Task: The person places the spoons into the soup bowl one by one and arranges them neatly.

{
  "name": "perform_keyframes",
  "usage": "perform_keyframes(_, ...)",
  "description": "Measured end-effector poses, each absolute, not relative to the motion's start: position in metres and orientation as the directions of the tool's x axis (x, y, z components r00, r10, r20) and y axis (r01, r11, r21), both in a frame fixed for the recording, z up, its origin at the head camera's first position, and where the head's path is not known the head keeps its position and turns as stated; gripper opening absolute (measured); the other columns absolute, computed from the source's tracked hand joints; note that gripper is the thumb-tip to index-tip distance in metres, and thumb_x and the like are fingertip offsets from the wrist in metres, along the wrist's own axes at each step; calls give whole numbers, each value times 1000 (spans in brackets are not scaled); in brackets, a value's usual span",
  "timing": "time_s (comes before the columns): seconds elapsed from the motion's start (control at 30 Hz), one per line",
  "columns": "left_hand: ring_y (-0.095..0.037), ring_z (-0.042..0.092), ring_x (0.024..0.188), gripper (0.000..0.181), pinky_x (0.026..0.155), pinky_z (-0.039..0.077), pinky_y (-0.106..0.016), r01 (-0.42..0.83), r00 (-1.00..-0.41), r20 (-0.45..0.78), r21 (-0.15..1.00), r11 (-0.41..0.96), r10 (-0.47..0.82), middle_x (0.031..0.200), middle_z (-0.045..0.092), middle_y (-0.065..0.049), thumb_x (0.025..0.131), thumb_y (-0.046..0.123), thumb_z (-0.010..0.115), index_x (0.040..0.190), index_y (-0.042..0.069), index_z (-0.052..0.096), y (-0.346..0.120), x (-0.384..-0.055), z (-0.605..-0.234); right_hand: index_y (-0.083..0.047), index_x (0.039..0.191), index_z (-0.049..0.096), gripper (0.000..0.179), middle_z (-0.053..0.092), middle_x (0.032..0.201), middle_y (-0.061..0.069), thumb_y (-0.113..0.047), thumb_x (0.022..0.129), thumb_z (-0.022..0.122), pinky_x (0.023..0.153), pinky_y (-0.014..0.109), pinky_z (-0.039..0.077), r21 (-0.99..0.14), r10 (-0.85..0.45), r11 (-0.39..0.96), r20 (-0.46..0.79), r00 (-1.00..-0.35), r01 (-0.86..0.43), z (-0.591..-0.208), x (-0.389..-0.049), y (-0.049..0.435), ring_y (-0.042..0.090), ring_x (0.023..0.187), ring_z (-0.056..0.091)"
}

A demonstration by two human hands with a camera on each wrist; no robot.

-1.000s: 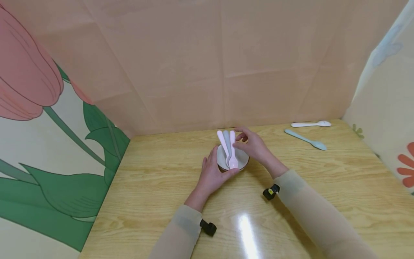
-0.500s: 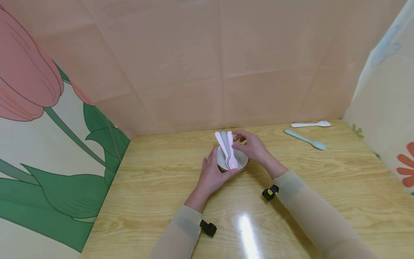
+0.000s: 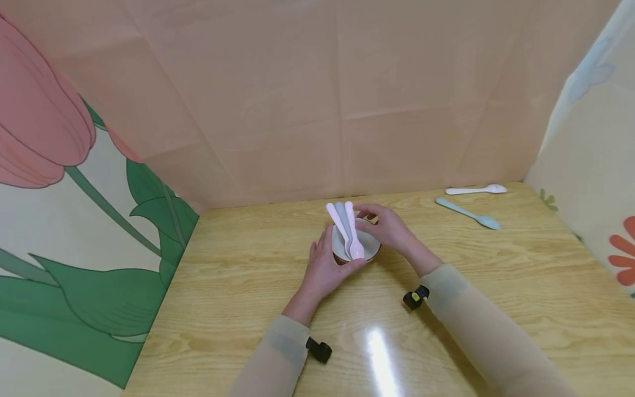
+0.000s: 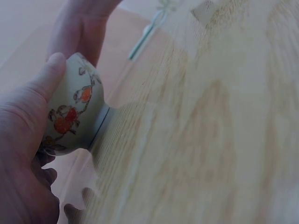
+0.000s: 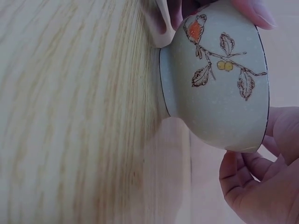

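Observation:
A white bowl (image 3: 369,242) with a dark rim stands on the wooden table; the wrist views show its painted fruit and leaves. Two pink spoons, the left one (image 3: 337,219) and the right one (image 3: 356,249), lean in it with a grey spoon (image 3: 342,210) between them. Their handles point away past the far rim. My left hand (image 3: 324,270) grips the bowl's near left side, thumb along the front. At the right far rim, my right hand (image 3: 389,227) pinches the bowl's edge, its thumb over the rim close to the right pink spoon and its fingers outside.
At the back right of the table (image 3: 238,309) lie a pale pink spoon (image 3: 473,191) and a blue-green spoon (image 3: 468,213). A pinkish-tan cloth wall (image 3: 278,110) rises behind, with flower-patterned panels on both sides.
The spoon handles have swung left in the bowl. My right fingers have moved slightly left and down onto the rim. The left hand and the bowl stay put.

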State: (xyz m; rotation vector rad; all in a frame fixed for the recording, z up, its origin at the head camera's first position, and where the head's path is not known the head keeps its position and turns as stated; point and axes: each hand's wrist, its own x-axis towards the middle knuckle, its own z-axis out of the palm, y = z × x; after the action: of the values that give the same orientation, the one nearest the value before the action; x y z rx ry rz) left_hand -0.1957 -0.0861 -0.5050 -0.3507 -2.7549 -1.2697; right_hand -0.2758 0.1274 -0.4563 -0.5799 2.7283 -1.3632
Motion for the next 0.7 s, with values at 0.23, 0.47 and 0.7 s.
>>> perform_keyframes(0.23,-27,36,160,120,134,9,-59,242,-970,174,740,627,170,177,35,-9,91,64,86,176,13,18,-86,-196,-505,-5,153,65,46,71,135,21,-15,108,73,101,59,54,-778,-356,537,141,-924,-326,-459,-275,129,41,121,64)
perform_keyframes(0.47,-27,37,160,120,134,10,-60,248,-969,184,742,623,166,176,36,-9,90,65,86,175,13,19,-86,-196,-507,-5,154,64,47,70,136,21,-18,109,73,104,59,53,-786,-335,534,141,-932,-311,-459,-271,136,41,123,63)
perform_keyframes(0.7,-27,38,159,121,134,12,-61,260,-966,198,728,635,168,175,38,-10,90,63,87,175,11,19,-87,-198,-507,-5,153,63,49,70,133,21,-19,108,75,104,57,53,-783,-260,544,185,-948,-302,-459,-266,148,40,125,61)
